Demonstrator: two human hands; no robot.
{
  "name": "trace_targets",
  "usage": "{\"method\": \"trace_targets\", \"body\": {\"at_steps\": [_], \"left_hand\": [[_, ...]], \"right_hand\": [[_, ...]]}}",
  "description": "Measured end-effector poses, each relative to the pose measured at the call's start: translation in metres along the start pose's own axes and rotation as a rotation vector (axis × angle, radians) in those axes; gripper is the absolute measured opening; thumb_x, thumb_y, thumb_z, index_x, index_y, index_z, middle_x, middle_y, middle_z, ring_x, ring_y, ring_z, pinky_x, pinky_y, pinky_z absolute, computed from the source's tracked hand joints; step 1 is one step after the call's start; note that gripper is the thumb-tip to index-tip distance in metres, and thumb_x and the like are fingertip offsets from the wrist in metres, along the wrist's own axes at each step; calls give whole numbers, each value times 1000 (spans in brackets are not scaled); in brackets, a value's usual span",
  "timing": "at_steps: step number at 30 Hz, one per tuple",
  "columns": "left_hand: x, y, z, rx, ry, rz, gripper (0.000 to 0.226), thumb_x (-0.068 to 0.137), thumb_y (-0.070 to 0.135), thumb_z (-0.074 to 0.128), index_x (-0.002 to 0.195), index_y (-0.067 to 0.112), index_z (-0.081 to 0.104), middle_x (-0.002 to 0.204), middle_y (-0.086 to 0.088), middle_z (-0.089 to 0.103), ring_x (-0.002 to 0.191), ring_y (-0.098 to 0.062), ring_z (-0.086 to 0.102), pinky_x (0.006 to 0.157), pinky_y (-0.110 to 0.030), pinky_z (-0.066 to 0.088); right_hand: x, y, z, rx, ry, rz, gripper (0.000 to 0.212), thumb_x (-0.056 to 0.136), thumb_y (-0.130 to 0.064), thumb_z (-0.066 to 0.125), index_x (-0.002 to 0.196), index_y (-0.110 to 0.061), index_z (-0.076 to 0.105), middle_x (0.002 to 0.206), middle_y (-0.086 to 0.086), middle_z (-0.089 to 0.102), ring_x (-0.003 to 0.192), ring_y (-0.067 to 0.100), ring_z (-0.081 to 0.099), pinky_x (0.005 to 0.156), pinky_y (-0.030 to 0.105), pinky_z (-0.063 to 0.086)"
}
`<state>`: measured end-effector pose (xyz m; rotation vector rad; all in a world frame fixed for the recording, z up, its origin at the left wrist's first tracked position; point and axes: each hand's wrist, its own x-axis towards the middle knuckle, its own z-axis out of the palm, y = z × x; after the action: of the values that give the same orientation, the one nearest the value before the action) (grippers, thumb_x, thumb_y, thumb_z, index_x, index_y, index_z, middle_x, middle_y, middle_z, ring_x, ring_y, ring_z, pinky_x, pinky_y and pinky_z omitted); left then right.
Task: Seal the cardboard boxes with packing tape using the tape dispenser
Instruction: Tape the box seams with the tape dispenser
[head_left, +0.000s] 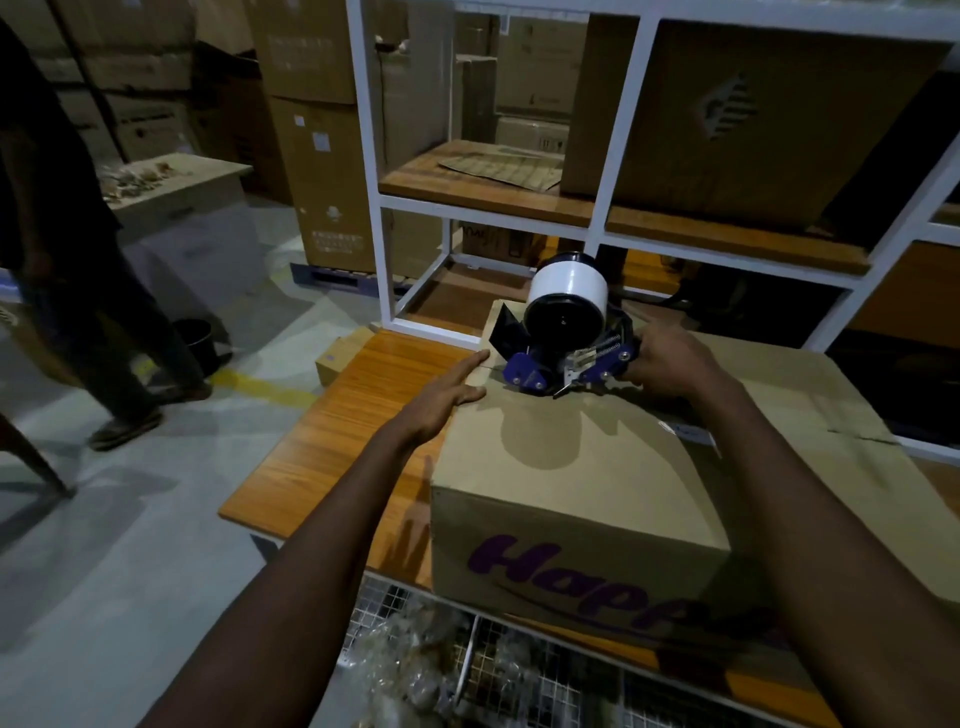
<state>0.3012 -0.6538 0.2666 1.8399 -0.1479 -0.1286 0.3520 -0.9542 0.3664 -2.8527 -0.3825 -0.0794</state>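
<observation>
A brown cardboard box (571, 467) with purple lettering on its front stands on the wooden table (358, 415). A blue and black tape dispenser (561, 338) with a white tape roll rests on the box's top near the far left corner. My right hand (670, 358) grips the dispenser's handle from the right. My left hand (449, 397) lies flat with fingers stretched out against the box's upper left edge, just left of the dispenser.
A white metal shelf frame (618, 130) with wooden boards and a large carton (753, 119) stands behind the table. Stacked cartons (322, 130) fill the back. A person (67, 260) walks on the floor at left. A wire basket (467, 675) with plastic bags sits below the table.
</observation>
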Motion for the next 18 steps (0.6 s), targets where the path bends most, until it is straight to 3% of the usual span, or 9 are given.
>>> {"method": "trace_targets", "body": {"at_steps": [4,7,10,18], "left_hand": [[1,1,-2,121,7,9,68,77,59,53,142,53,34,159,4,29,144,-22,28,118,-57,17],[2,1,-7,157,-6,-9,60,77,58,54,135,64,38,160,7,27,148,-21,21,119,-58,14],[2,5,-10,217,-11,-14,53,73,57,54,120,78,40,162,7,25,151,-20,12,120,-58,8],[-5,30,-3,351,62,-113,54,78,38,52,112,79,45,160,6,29,149,-20,19,121,-54,15]], "right_hand": [[-4,21,-7,-54,6,3,20,80,-35,76,79,-28,57,76,2,63,72,23,57,63,34,45],[-9,41,-16,-54,-7,19,20,77,-36,78,86,-28,61,82,4,67,76,24,60,67,36,50],[-15,59,-23,-59,-19,34,22,78,-36,78,78,-31,57,83,5,67,79,25,61,72,39,53],[-36,118,-41,-38,-10,17,24,79,-33,77,90,-31,56,89,5,64,84,27,59,76,41,52]]}}
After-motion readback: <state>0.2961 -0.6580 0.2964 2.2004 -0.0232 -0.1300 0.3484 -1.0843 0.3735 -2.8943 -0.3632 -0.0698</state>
